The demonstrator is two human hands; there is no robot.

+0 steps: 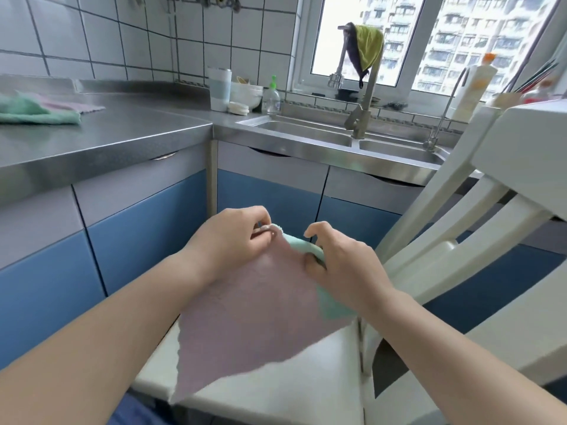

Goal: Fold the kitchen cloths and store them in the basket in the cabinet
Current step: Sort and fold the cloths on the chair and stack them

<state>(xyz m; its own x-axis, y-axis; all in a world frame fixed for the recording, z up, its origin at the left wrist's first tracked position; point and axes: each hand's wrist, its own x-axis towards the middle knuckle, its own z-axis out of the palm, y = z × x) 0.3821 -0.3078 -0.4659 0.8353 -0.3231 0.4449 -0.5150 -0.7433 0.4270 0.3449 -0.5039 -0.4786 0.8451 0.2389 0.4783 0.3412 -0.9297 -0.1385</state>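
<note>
A pink kitchen cloth (254,317) with a mint-green back hangs in front of me over a white chair seat (294,391). My left hand (233,240) pinches its top corner by the small hanging loop. My right hand (340,259) grips the cloth's upper right edge, where the green side folds over. Two more cloths, one green (33,113) and one pink (70,104), lie on the steel counter at the far left. No basket is in view, and the blue cabinet doors (147,237) below the counter are closed.
The white chair's back (478,216) rises at the right. A steel sink (310,130) with a tap sits under the window; a yellow-green rag hangs on the tap. A tumbler, bowls and a soap bottle (271,96) stand in the counter corner.
</note>
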